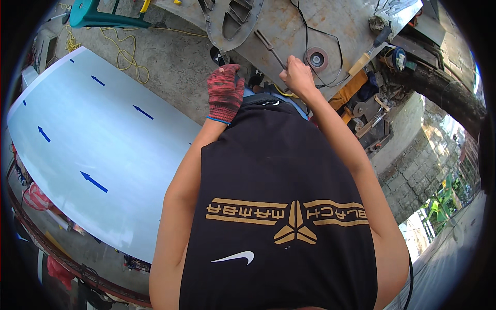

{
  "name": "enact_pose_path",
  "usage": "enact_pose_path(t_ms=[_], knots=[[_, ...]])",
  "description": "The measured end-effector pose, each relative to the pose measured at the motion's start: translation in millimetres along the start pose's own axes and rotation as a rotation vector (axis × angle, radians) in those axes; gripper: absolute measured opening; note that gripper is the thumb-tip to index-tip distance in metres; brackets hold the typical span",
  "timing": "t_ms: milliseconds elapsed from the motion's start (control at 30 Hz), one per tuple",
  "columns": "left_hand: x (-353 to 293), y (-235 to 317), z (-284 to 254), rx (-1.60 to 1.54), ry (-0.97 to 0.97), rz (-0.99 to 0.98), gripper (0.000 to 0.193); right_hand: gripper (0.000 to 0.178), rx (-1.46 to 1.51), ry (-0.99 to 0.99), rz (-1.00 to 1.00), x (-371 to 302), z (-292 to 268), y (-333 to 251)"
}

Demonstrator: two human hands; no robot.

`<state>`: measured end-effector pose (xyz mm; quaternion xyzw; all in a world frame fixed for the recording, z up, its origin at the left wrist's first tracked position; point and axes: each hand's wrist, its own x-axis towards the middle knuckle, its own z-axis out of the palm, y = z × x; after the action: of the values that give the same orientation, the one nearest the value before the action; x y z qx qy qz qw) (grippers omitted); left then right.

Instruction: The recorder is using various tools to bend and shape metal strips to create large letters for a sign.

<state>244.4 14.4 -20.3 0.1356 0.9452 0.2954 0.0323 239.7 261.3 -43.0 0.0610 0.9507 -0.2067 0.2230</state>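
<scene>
My left hand (225,94), in a red and black knit glove with a blue cuff, is closed just below the rounded end of a grey metal frame (213,32). What it holds, if anything, is hidden. My bare right hand (298,77) grips a slim dark metal tool (268,45) with a slotted, fork-like far end, at the near edge of the metal table (289,15). A round flap disc (316,59) lies on the table just right of that hand, beside a black cord (336,39).
A large pale blue sheet (103,144) with dark arrows spreads at the left. Behind it are a green stool (98,15) and yellow cord (126,57) on concrete. At the right, a wooden-bladed tool (359,64) lies by the table edge, above scattered tools (369,116) and a thick dark pipe (439,88).
</scene>
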Motion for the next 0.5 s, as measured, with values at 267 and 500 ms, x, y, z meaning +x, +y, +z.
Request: enact_pose_path(t_ms=[267,500], knots=[[50.2,42.4,18.3,-0.064,-0.057,0.312,0.055,0.02,-0.094,-0.163,-0.115,-56.0,-139.3,-54.3],[47.7,51.2,38.3,-0.21,-0.088,0.267,0.019,0.037,0.121,0.333,-0.131,-82.6,-175.7,-60.6]])
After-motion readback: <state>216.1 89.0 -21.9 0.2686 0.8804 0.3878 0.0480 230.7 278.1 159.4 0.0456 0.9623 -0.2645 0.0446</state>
